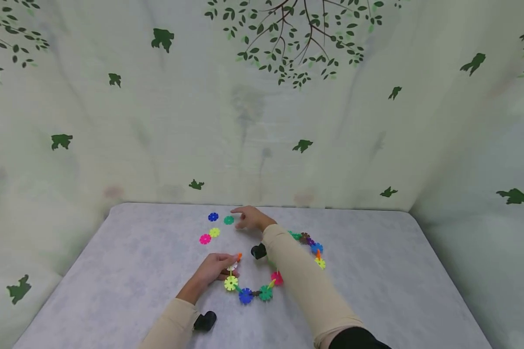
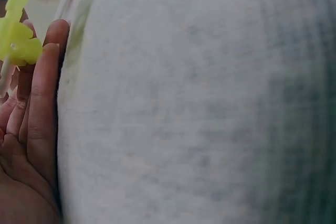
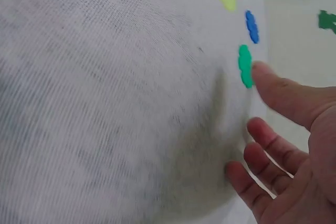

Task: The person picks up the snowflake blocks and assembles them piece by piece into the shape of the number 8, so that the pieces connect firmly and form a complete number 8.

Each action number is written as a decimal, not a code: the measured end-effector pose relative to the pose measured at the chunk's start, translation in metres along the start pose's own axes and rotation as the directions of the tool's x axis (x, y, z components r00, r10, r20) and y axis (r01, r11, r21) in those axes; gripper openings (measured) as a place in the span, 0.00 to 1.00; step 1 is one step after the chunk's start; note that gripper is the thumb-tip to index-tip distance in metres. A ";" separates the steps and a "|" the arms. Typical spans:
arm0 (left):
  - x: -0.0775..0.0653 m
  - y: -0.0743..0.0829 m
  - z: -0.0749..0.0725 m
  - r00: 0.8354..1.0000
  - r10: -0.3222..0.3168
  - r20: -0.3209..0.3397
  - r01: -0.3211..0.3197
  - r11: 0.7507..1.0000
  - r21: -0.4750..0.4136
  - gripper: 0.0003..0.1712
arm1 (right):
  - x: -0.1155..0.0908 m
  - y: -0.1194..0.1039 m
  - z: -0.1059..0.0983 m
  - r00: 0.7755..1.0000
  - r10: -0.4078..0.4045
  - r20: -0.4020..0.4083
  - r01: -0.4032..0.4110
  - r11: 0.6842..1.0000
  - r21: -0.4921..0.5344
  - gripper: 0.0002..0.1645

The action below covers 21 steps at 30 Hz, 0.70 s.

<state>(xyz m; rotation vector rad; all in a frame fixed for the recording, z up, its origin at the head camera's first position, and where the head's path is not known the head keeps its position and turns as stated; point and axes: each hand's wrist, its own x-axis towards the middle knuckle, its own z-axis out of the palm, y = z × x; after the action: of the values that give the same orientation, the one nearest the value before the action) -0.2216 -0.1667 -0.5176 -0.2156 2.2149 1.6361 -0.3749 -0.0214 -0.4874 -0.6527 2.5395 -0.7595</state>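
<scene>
My left hand pinches the end of a chain of notched plastic interlocking discs, where a white disc and an orange disc sit by the fingertips. From there the chain runs through a yellow disc, a blue disc and a green disc. My right hand reaches over the far side of the table, fingers spread and holding nothing. Its thumb is close to a loose green disc. The right forearm hides part of the chain.
Close by lie a loose blue disc, a yellow disc and a pink disc. The chain's far side curves past a blue disc on the right. A leaf-patterned curtain hangs behind the table.
</scene>
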 end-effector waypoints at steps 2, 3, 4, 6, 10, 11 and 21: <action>-0.001 0.000 0.000 1.000 0.015 0.011 -0.015 1.000 -0.013 0.22 | 0.006 -0.004 0.005 1.000 0.016 0.020 -0.015 0.998 -0.067 0.36; -0.002 0.000 0.000 1.000 0.019 0.014 -0.018 1.000 -0.016 0.22 | 0.008 -0.005 0.007 0.999 0.026 0.026 -0.024 0.995 -0.100 0.35; -0.002 0.001 0.000 1.000 0.021 0.017 -0.020 1.000 -0.021 0.21 | 0.009 -0.006 0.010 0.999 0.034 0.028 -0.030 0.991 -0.133 0.35; -0.002 0.001 0.000 1.000 0.016 0.018 -0.016 0.999 -0.029 0.21 | 0.010 -0.007 0.014 0.999 0.034 0.013 -0.031 0.981 -0.190 0.31; -0.004 0.002 0.003 1.000 0.013 0.028 -0.012 0.999 -0.041 0.22 | 0.006 -0.002 0.017 0.998 -0.007 -0.055 -0.005 0.976 -0.219 0.20; -0.004 0.002 0.003 0.999 0.017 0.031 -0.016 0.999 -0.045 0.22 | 0.005 -0.001 0.017 0.998 -0.015 -0.069 0.001 0.979 -0.203 0.18; 0.002 0.002 -0.002 0.999 0.010 0.049 -0.006 0.998 -0.063 0.22 | -0.022 0.005 0.009 0.996 0.076 -0.042 -0.054 0.916 0.397 0.04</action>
<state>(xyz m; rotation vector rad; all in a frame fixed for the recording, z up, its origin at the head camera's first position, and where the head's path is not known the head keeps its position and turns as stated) -0.2241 -0.1678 -0.5164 -0.1813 2.1321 1.6989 -0.3541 -0.0093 -0.4914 -0.4122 2.3365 -1.2379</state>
